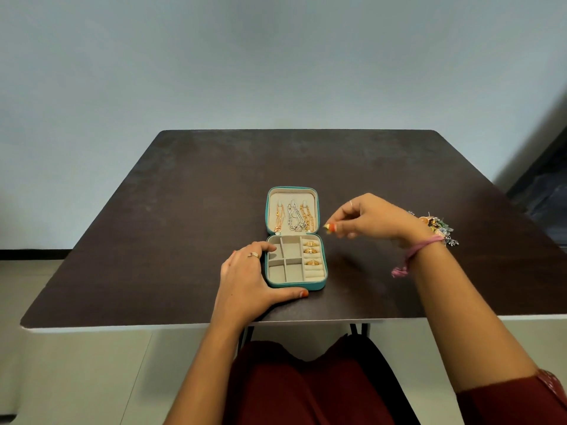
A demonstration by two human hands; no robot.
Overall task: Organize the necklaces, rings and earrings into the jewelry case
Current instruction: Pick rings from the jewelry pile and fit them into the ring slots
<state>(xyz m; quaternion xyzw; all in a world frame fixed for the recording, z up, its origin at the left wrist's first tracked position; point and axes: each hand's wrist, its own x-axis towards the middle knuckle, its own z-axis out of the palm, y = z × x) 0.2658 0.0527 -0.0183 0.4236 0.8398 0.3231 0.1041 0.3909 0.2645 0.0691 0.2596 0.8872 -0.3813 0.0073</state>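
Left grip (245, 271) — hand spread flat on the bench (153, 225), fingers wide and holding nothing, the thumb along the front edge of the jewelry case (316, 285) and the fingertips touching its left wall. The case lies open near the front middle of the bench, lid laid back flat. In the lid, three necklaces (296, 217) hang side by side: gold, silver, gold. In the base, the left compartments show only grey lining; three gold rings (310, 250) sit in the roll slots along the right side. Right grip (368, 220) — raised just right of the lid, thumb and forefinger pinched narrow on a small earring (327, 226); detail too small to tell. A heap of earrings (440, 228) lies behind the right wrist.
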